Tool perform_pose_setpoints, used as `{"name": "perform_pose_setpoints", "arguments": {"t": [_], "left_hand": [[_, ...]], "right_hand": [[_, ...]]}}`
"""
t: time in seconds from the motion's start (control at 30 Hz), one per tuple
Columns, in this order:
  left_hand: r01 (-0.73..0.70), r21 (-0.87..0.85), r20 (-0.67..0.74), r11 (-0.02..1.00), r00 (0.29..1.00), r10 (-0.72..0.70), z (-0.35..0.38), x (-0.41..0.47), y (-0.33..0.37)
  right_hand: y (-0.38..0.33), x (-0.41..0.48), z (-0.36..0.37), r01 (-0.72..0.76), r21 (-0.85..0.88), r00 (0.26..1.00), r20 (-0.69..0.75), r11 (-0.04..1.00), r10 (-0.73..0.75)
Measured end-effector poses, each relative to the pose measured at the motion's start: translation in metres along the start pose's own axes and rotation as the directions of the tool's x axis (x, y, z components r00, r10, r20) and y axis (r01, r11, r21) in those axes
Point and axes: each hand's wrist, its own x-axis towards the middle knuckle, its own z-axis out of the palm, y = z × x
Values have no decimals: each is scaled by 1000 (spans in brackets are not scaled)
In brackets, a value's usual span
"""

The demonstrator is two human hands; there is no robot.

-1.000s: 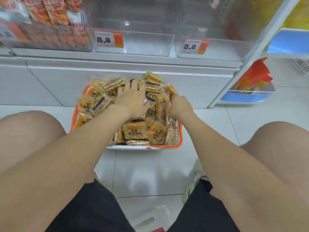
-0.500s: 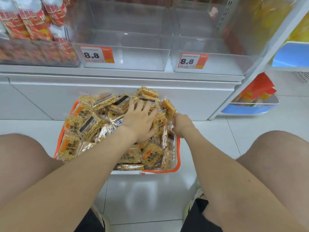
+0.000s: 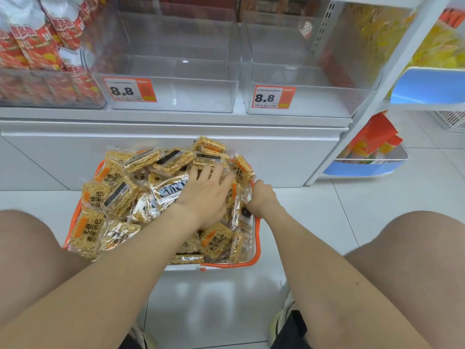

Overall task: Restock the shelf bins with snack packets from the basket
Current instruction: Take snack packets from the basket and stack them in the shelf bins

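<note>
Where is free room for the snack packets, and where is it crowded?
Free: the middle clear bin, between the red-packet bin and the right clear bin, also bare. Crowded: the basket, heaped with packets under the left hand; right hand grips its rim.

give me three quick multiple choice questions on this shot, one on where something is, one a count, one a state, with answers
1. Where does the basket stand? A on the shelf; B on the floor before the shelf; C on a lap.
2. How many 8.8 price tags show? A one; B two; C three.
3. How is the left hand? A flat on the snack packets, fingers spread; B lifting a packet; C curled into a fist.
Answers: 1 B, white tiles lie under and around it. 2 B, one is on each empty clear bin. 3 A, the palm lies on the heap and holds nothing.
</note>
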Motion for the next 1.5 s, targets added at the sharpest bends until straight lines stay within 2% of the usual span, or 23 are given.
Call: {"name": "perform_pose_setpoints", "arguments": {"t": [0.2, 0.4, 0.5, 0.57, 0.63, 0.7, 0.8, 0.9, 1.0, 1.07, 1.17, 1.27, 1.33, 1.4, 1.5], "left_hand": [[-27, -36, -13, 999, 1000, 27, -4, 3, 4], [-161, -62, -167, 985, 975, 149, -8, 11, 16], [-174, -112, -237, 978, 961, 143, -12, 13, 14], [-149, -150, -293, 977, 951, 101, -19, 13, 11], [-97, -179, -316, 979, 948, 36, -29, 15, 7], [-27, -179, -294, 983, 955, -27, -40, 16, 5], [114, -200, -213, 973, 964, -156, -56, 16, 1], [260, -190, -52, 947, 960, -274, -68, 14, -10], [345, -122, 154, 931, 933, -326, -73, 16, -37], [396, -177, 219, 901, 908, -356, -68, 22, -57], [462, -355, 292, 813, 881, -373, -53, 37, -79], [462, -533, 412, 709, 874, -259, -36, 50, -86], [411, -555, 391, 724, 896, -210, -26, 53, -84], [353, -526, 292, 774, 930, -225, -15, 55, -84], [348, -576, 233, 739, 937, -259, -15, 51, -96]], "right_hand": [[30, 1, -18, -23, -12, 996, -87, 1000, 22], [68, 3, -62, -164, -9, 981, -103, 986, 162], [76, 9, -88, -181, 66, 983, -30, 981, 183], [69, 3, -104, -180, 115, 980, -60, 977, 188], [55, -3, -117, -142, 118, 969, -186, 983, 162], [34, -9, -127, -44, 128, 947, -309, 991, 82], [-7, -15, -142, 126, 90, 936, -341, 988, -89], [-55, -31, -162, 301, -87, 918, -244, 950, -314], [-98, -43, -179, 467, -298, 867, -32, 832, -498], [-119, -47, -182, 510, -418, 848, 97, 752, -522], [-138, -34, -170, 568, -496, 809, 191, 657, -556], [-141, -14, -152, 600, -504, 789, 245, 621, -564], [-143, -5, -144, 592, -535, 798, 288, 602, -529], [-146, 0, -138, 595, -537, 800, 320, 598, -508], [-156, -1, -135, 622, -496, 783, 361, 606, -507]]}}
